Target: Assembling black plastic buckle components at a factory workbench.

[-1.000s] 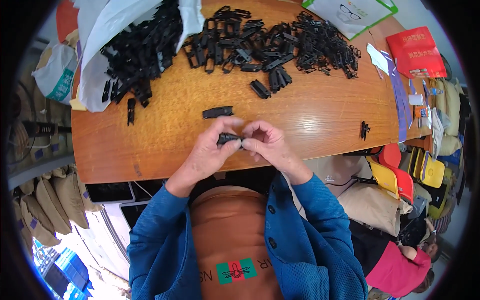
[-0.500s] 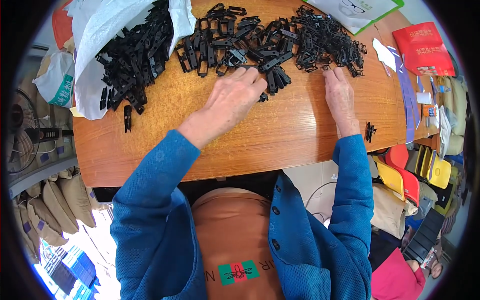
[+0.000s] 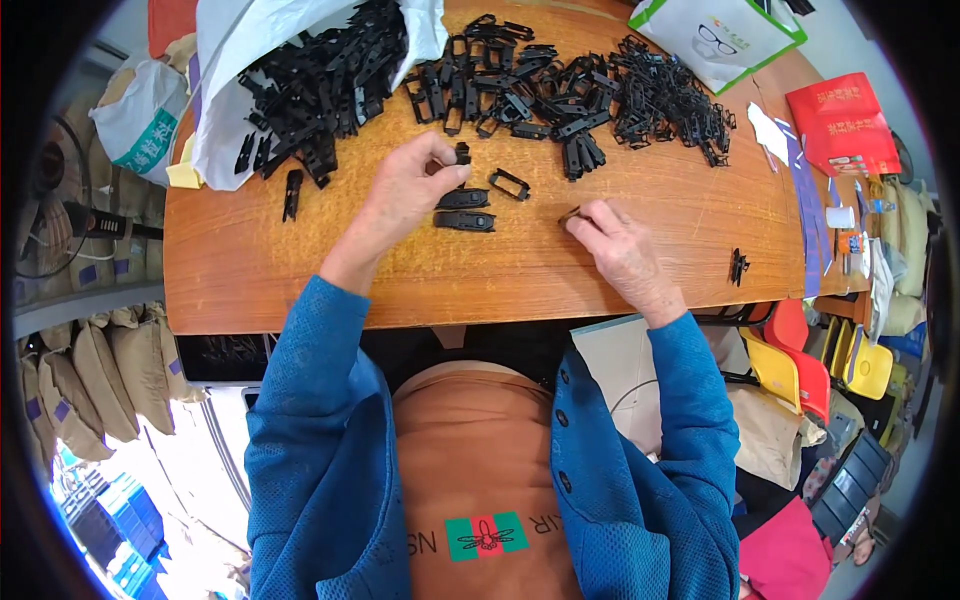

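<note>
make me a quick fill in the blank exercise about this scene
1. The sack full of black parts is coloured ____.
2. The hand nearest the two side-by-side black pieces is the ____ one.
3. The bag with a glasses print is trimmed in ____.
4. The sleeve behind the right hand is ____.

Missing words: white; left; green; blue.

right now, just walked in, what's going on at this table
At a wooden table, a person's left hand pinches a black piece, and the right hand has a small dark piece. Between the hands lie two long black parts and an open rectangular frame. Farther back are heaps of black parts; more spill out of a white sack on the left.
</note>
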The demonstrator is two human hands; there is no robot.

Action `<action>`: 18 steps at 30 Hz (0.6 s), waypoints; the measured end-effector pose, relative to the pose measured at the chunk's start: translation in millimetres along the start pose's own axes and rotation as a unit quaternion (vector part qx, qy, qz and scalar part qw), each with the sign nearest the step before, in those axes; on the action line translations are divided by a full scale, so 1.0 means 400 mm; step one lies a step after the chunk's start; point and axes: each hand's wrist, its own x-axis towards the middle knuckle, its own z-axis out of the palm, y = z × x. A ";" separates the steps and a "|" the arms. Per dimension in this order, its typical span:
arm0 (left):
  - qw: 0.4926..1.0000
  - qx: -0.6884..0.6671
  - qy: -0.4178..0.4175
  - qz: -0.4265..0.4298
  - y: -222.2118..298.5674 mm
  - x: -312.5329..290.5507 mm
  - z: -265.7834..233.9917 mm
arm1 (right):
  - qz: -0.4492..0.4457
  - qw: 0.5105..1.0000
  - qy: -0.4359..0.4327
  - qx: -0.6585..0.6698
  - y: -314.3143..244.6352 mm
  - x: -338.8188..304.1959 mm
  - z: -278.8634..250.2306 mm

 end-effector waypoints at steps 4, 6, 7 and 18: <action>0.980 -0.179 0.009 -0.090 0.014 -0.101 -0.008 | 0.036 0.999 0.019 0.034 -0.017 -0.008 0.026; 0.975 -0.202 0.017 -0.091 0.002 -0.154 0.010 | 0.087 0.992 0.059 0.067 -0.034 -0.013 0.040; 0.970 -0.229 0.022 -0.076 0.002 -0.176 0.027 | 0.145 0.979 0.103 0.101 -0.044 -0.015 0.045; 0.958 -0.285 -0.036 -0.013 -0.039 -0.240 0.086 | 0.231 0.947 0.101 0.199 -0.128 0.005 0.085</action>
